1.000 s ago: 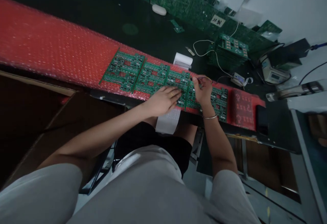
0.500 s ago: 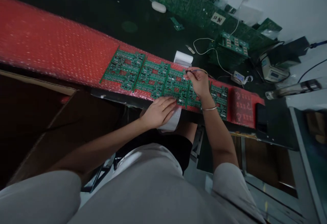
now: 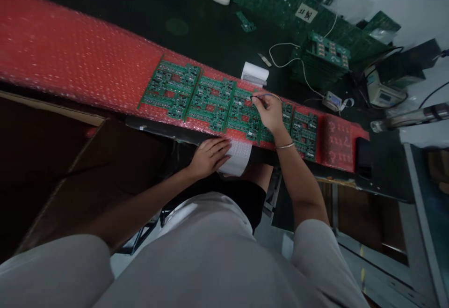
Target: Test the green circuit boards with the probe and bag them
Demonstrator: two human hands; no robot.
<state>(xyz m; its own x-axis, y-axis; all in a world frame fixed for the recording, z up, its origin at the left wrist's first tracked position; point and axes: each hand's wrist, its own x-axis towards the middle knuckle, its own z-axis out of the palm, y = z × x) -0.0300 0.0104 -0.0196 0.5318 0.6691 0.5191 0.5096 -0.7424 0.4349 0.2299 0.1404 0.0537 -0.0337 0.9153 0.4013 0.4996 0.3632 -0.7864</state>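
Note:
A row of several green circuit boards (image 3: pixel 210 97) lies on red bubble wrap along the bench's front edge. My right hand (image 3: pixel 271 113) is closed over the boards, pinching a thin, dark-tipped tool (image 3: pixel 264 94) whose exact kind I cannot make out. Its tip is near the upper part of a middle board, close to a small white label (image 3: pixel 240 103). At the front edge, my left hand (image 3: pixel 209 158) lies flat with fingers stretched out. Its fingertips rest at the side of a white sheet of labels (image 3: pixel 238 157) that hangs over the edge toward my lap.
Behind the boards are a white roll (image 3: pixel 255 74), a utility knife (image 3: pixel 264 60) and a white cable. A stack of boards (image 3: pixel 329 55) stands at back right. Red bubble-wrapped boards (image 3: pixel 336 142) and a black phone-like object (image 3: pixel 363 157) sit at the right end.
My left hand has drawn back from the board's lower edge toward me, down to the label sheet. My right hand has stayed near the same board with the tool. The view has shifted slightly.

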